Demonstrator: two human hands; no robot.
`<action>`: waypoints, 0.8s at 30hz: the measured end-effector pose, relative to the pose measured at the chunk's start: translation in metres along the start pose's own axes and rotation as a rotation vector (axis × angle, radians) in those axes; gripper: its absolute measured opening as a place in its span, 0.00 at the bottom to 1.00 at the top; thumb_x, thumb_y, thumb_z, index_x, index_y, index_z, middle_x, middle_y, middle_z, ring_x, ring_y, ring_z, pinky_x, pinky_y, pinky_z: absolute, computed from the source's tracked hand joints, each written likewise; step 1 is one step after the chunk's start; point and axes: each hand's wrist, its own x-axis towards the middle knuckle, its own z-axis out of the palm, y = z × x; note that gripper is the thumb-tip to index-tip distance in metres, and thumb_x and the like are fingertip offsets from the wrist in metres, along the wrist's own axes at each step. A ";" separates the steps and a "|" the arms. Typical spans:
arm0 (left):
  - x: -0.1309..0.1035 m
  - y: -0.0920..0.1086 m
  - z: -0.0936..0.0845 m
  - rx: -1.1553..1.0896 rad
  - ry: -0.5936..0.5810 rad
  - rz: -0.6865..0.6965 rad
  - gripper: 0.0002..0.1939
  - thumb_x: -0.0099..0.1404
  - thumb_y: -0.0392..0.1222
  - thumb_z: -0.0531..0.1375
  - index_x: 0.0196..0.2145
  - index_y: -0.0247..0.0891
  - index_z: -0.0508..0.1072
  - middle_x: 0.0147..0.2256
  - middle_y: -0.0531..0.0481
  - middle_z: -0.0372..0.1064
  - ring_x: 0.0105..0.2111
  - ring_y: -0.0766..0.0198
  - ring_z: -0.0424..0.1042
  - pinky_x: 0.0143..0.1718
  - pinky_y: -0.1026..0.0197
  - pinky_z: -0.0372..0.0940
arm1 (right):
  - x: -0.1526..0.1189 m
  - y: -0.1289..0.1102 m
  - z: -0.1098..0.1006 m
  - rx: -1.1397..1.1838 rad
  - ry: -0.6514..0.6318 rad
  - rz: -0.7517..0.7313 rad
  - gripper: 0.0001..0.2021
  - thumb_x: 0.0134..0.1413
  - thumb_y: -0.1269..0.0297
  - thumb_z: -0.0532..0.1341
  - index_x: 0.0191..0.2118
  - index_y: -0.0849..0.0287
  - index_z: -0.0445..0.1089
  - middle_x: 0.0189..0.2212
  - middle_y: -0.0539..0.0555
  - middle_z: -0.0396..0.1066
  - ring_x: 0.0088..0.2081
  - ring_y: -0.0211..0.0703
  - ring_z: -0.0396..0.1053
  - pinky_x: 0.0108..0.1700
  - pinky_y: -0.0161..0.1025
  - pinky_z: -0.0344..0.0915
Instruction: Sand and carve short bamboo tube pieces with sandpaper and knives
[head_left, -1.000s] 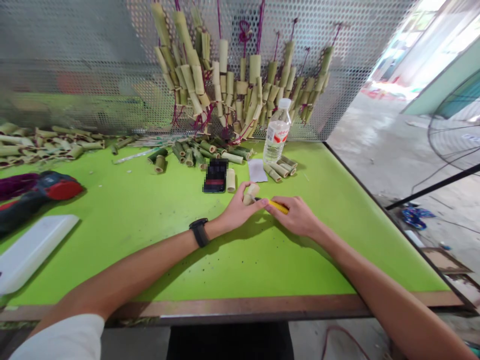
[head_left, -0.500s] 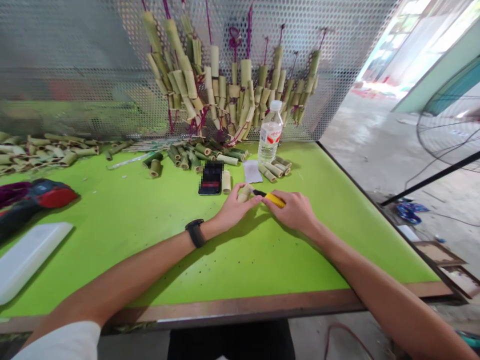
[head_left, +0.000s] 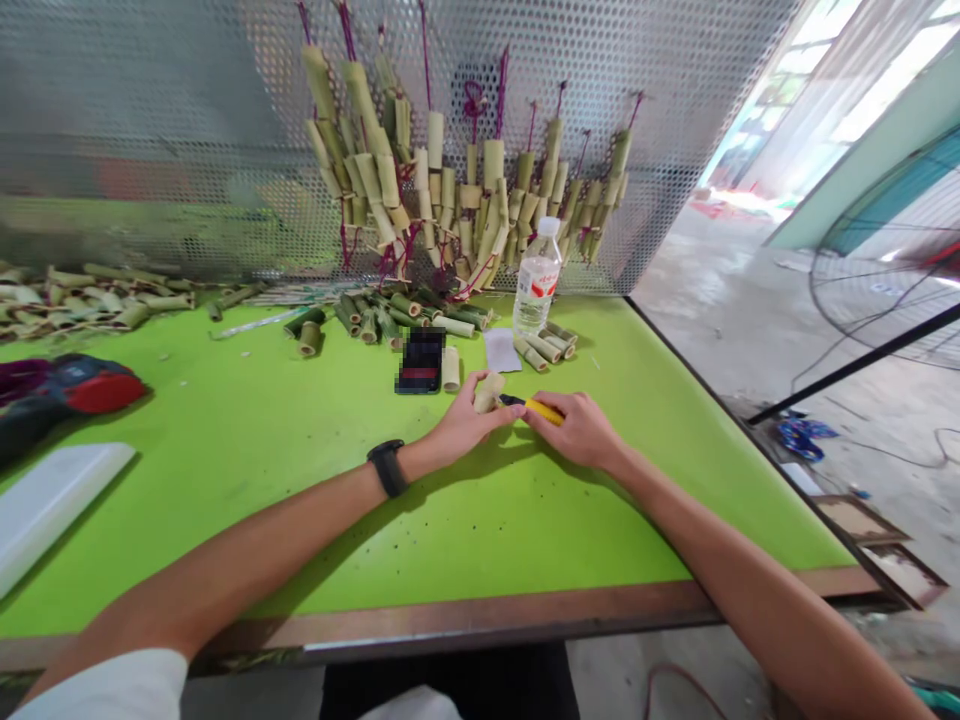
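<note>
A short pale piece of bamboo (head_left: 489, 393) sits in my left hand (head_left: 466, 421), its fingers wrapped round it. My right hand (head_left: 576, 430) is closed on a yellow utility knife (head_left: 545, 411). The knife's dark front end is at the right side of the bamboo, close by my left thumb; whether the blade touches cannot be made out. Just beyond my left hand, another short bamboo piece (head_left: 451, 369) stands beside a dark phone (head_left: 421, 360). A scrap of whitish paper (head_left: 502, 351) lies behind the held piece.
A water bottle (head_left: 537, 280) stands by several cut bamboo tubes (head_left: 546, 347). Green tubes (head_left: 386, 325) lie further back, below strung bamboo (head_left: 491, 200) on a perforated metal panel (head_left: 225, 120). At left are a red and black power tool (head_left: 105, 386) and a white box (head_left: 60, 505).
The bamboo in my left hand has tilted, and the knife has turned slightly with its front end lower. The whole view has shifted a little.
</note>
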 end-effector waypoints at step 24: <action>0.003 -0.006 0.000 0.060 -0.119 -0.023 0.20 0.78 0.57 0.57 0.58 0.45 0.58 0.25 0.60 0.63 0.17 0.71 0.52 0.20 0.67 0.46 | 0.016 0.018 -0.007 -0.170 0.193 0.254 0.25 0.71 0.40 0.56 0.36 0.56 0.77 0.30 0.56 0.79 0.29 0.46 0.69 0.32 0.39 0.55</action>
